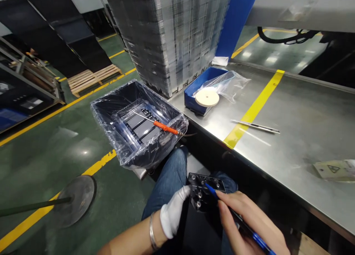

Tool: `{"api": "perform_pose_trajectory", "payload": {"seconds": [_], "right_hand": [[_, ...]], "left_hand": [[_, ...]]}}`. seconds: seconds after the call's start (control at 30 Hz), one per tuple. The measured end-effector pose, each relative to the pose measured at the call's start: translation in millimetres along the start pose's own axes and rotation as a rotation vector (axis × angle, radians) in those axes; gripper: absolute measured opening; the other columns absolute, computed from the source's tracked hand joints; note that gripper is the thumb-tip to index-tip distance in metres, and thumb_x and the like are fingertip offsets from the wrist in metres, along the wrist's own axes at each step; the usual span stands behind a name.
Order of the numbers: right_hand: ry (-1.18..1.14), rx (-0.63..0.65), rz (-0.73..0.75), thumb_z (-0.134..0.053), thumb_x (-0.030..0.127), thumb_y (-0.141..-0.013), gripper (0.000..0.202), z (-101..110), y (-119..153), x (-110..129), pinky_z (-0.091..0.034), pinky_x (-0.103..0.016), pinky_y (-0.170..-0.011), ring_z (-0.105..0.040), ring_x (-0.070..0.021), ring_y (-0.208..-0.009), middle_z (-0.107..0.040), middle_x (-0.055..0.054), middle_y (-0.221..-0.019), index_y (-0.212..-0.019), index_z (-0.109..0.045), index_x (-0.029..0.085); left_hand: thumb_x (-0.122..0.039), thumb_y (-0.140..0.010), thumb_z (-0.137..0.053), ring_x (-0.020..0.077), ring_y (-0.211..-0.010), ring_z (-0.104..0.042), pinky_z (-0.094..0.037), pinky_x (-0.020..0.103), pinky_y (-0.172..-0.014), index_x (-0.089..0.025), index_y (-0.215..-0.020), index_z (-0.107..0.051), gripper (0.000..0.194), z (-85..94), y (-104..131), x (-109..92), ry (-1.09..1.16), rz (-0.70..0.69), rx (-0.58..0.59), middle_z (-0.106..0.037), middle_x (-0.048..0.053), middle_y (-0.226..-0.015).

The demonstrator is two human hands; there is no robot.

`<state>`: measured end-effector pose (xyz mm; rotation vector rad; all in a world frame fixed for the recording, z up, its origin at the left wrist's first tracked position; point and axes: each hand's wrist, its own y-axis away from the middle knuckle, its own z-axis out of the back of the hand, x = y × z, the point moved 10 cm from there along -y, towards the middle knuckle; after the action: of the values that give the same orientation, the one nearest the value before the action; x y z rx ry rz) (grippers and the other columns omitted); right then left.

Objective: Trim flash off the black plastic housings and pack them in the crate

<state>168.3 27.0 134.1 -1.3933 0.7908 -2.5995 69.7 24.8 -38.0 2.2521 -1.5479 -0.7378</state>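
Observation:
Over my lap, my left hand (174,210), in a white glove, grips the left edge of a black part (203,196) with several round metal fittings. My bare right hand (249,218) is closed round a blue and black pen-like tool (212,191), its blue tip at the top of the part. To the left, an orange-handled tool (166,128) with a thin metal shaft rests across the rim of a plastic-lined black bin (138,155). Inside the bin are black parts with grey panels (144,129).
On the metal table (299,136) are a blue bin (191,101) with a cream disc (207,97) and plastic film, a thin metal tool (256,126) and a yellowish labelled piece (334,170). Stacked trays (172,37) stand behind. A round base (74,201) stands on the floor.

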Motion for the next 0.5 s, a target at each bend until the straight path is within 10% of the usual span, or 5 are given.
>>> {"api": "perform_pose_trajectory", "payload": {"seconds": [0.5], "right_hand": [[0.057,0.017,0.05,-0.067,0.012,-0.09,0.018,-12,-15,-2,-0.048,-0.024,-0.057,-0.058,-0.0108,-0.062,-0.059,-0.001,-0.073,-0.106,-0.071,0.018]], "left_hand": [[-0.069,-0.076,-0.065,0.0339,-0.118,-0.063,-0.037,0.044,-0.11,-0.018,-0.111,-0.074,0.062,-47.8,0,-2,-0.075,0.099,0.147,-0.077,0.009,-0.101]]}}
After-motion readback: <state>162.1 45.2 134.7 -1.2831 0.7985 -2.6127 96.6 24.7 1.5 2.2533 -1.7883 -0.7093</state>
